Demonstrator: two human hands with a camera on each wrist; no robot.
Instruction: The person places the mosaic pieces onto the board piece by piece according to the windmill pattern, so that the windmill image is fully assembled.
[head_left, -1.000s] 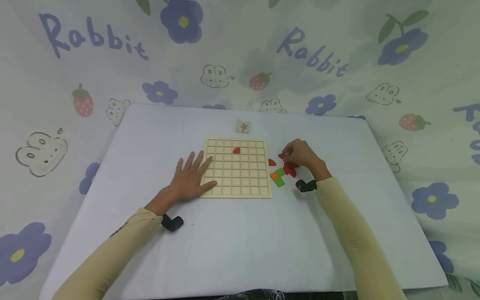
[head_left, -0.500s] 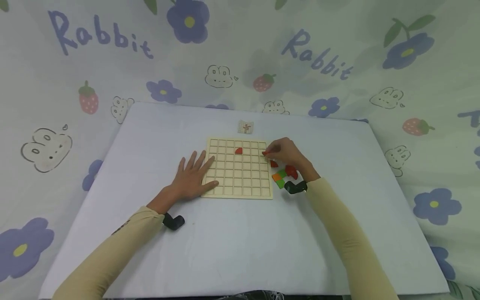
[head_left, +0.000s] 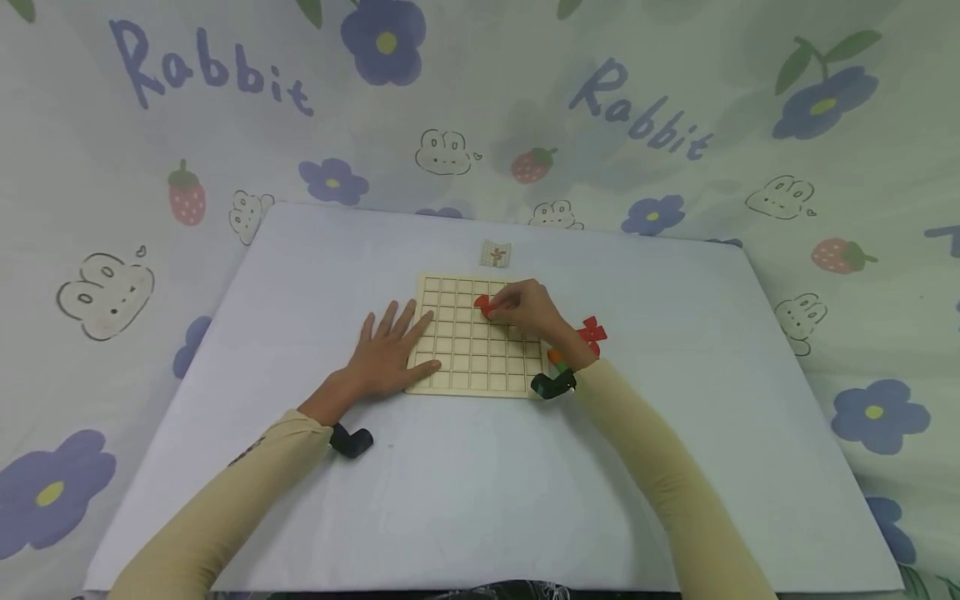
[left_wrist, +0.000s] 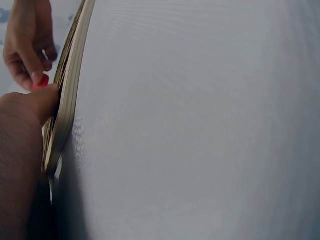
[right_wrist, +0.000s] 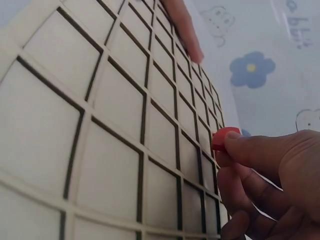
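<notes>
A pale wooden grid board (head_left: 472, 358) lies on the white table. My left hand (head_left: 386, 354) rests flat across its left edge, fingers spread, thumb over the lower left squares. My right hand (head_left: 531, 307) pinches a small red piece (head_left: 489, 311) between thumb and fingers over the upper middle of the board. The red quarter-circle piece (head_left: 480, 301) set in a square there is right beside it and partly overlapped in the head view. In the right wrist view, the thumb presses on the held red piece (right_wrist: 220, 140) close over the grid.
Several loose red pieces (head_left: 593, 331) lie right of the board. An orange tile (head_left: 555, 357) shows near them, partly hidden by the right wrist and its black camera (head_left: 552, 385). Behind the board lies a small patterned card (head_left: 496, 253). A printed cloth (head_left: 465, 100) hangs at the back.
My right hand has picked a red piece from the loose pile and carried it left over the board, beside the red quarter-circle. My left hand has stayed on the board's edge.
</notes>
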